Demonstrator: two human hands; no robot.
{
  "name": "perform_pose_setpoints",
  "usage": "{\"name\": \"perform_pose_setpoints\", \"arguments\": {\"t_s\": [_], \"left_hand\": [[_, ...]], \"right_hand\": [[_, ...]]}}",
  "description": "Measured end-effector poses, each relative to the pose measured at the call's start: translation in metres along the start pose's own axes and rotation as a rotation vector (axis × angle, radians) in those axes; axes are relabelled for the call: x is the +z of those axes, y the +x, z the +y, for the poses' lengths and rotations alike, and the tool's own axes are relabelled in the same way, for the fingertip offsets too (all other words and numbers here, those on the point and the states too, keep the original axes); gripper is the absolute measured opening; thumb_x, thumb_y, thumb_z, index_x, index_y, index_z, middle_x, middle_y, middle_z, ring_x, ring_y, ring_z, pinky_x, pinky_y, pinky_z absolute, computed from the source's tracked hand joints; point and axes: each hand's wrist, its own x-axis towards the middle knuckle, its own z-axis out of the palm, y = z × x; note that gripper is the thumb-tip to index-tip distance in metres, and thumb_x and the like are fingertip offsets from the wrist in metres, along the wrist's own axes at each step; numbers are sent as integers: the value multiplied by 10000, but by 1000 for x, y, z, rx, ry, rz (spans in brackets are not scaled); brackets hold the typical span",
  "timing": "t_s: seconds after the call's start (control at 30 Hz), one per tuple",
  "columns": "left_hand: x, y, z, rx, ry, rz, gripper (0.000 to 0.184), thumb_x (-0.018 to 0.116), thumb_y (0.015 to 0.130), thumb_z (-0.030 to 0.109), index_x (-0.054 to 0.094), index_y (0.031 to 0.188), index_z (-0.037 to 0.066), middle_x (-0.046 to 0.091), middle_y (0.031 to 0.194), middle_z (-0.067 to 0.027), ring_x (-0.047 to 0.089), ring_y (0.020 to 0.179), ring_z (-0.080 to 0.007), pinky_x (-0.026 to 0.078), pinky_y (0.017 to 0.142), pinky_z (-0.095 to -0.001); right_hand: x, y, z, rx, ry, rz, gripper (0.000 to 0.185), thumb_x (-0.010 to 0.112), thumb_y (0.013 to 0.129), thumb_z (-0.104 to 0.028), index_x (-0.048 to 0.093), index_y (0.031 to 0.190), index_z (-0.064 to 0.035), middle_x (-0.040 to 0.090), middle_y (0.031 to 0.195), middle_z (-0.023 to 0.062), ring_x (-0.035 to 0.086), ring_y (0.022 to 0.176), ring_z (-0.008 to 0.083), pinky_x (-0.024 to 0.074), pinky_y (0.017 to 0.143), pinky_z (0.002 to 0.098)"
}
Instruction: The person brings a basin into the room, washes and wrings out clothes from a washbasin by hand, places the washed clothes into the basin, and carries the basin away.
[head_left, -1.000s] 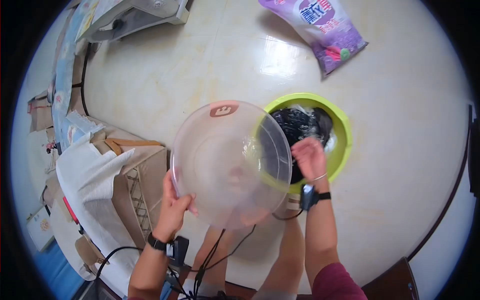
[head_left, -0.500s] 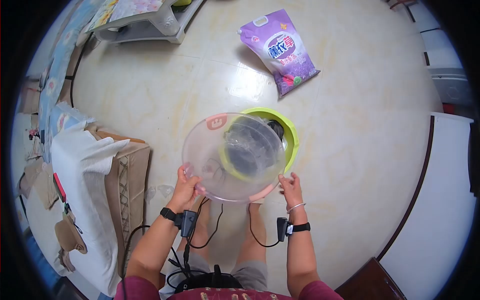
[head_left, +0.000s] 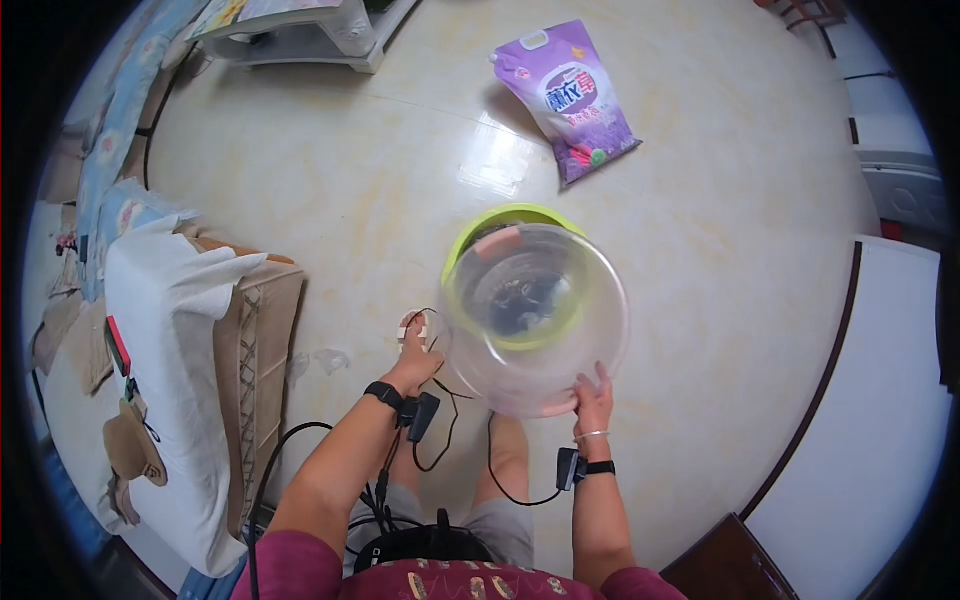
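A clear plastic basin (head_left: 600, 300) with pink rim patches is tilted above a lime-green basin (head_left: 463, 250), partly covering it. Dark contents, not clear enough to name, show through the clear plastic. My right hand (head_left: 594, 402) grips the clear basin's lower right rim, fingers up along its side. Beside the left rim is my left hand (head_left: 418, 372), its fingers apart and seemingly off the plastic. Farther forward, a purple bag with Chinese lettering (head_left: 570, 105) lies on the floor.
A cloth-covered piece of furniture (head_left: 165, 300) stands to the left. A low grey table (head_left: 300, 45) is at the upper left, a white panel (head_left: 850, 400) at the right. Cables (head_left: 520, 500) hang from my wrist devices. My sandalled foot (head_left: 413, 332) is near the basins.
The clear basin has shifted right and turned, its pink patches now elsewhere. My left hand has come off its left handle and moved right. My right hand now grips the rim more firmly.
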Motion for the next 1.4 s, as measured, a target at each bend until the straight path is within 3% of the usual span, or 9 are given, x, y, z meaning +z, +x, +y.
{"name": "perform_pose_setpoints", "arguments": {"t_s": [0.07, 0.17, 0.5, 0.67, 0.83, 0.9, 1.03, 1.27, 1.4], "left_hand": [[4, 56, -48, 325, 288, 198, 672, 580, 751, 45, 210, 1312, 51, 513, 928, -122, 546, 607, -162, 475, 497, -279], [10, 70, -48, 411, 240, 231, 642, 573, 761, 49, 240, 1309, 58, 492, 1033, -119, 558, 705, -155, 486, 575, -277], [11, -9, 67, 235, -158, 65, 500, 501, 882, 238, 270, 1296, 77, 440, 1145, -91, 532, 799, -143, 480, 662, -271], [-5, -46, 95, 418, -321, 195, 344, 392, 941, 367, 490, 1099, 77, 523, 930, -24, 501, 740, -102, 468, 608, -252], [-7, -61, 94, 529, -227, 181, 256, 458, 928, 293, 532, 1004, 61, 517, 731, 5, 491, 606, -81, 457, 532, -222], [0, -64, 93, 576, -207, 181, 164, 500, 907, 171, 515, 1008, 43, 496, 666, -3, 483, 520, -81, 449, 462, -222], [27, -78, 101, 616, -238, 134, 238, 523, 886, 155, 463, 1068, 13, 490, 655, -17, 509, 512, -91, 445, 427, -240], [91, -131, 152, 683, -10, -6, 355, 531, 838, 141, 427, 1149, 5, 557, 740, -94, 577, 573, -166, 478, 515, -306], [122, -169, 179, 826, 304, 11, 382, 501, 825, 175, 414, 1149, -8, 588, 808, -190, 605, 681, -308, 469, 596, -404]], "right_hand": [[-24, -5, -10, -8, 8, 35, 671, 537, 755, 8, 283, 1370, -77, 479, 1205, 242, 550, 818, 166, 480, 677, 269], [-49, 7, -27, -118, 155, 83, 660, 517, 781, 15, 262, 1379, -103, 467, 1239, 198, 541, 782, 143, 481, 652, 257], [39, 75, -6, 33, 456, -158, 610, 528, 793, -1, 292, 1348, -92, 575, 1053, 145, 574, 823, 162, 500, 653, 248], [50, 24, 20, 280, 508, -286, 417, 493, 803, -11, 400, 1209, -7, 605, 934, 153, 608, 765, 213, 521, 632, 284], [30, 11, 56, 664, 506, -468, 216, 493, 816, -88, 504, 1009, 8, 618, 896, 154, 625, 745, 252, 545, 635, 299], [32, 9, 67, 746, 388, -430, 175, 492, 825, -184, 523, 930, -48, 583, 715, 77, 536, 492, 173, 403, 363, 239], [18, 37, 97, 861, 223, -718, 181, 485, 827, -199, 549, 902, -46, 583, 661, 63, 477, 411, 126, 379, 333, 218], [28, 14, 14, 940, 57, -674, 198, 536, 811, -140, 571, 918, 23, 581, 712, 130, 459, 423, 77, 329, 316, 147], [15, 11, -9, 1096, 335, -764, 142, 569, 796, -201, 530, 775, -66, 464, 604, 29, 398, 442, 70, 273, 363, 172]]}}
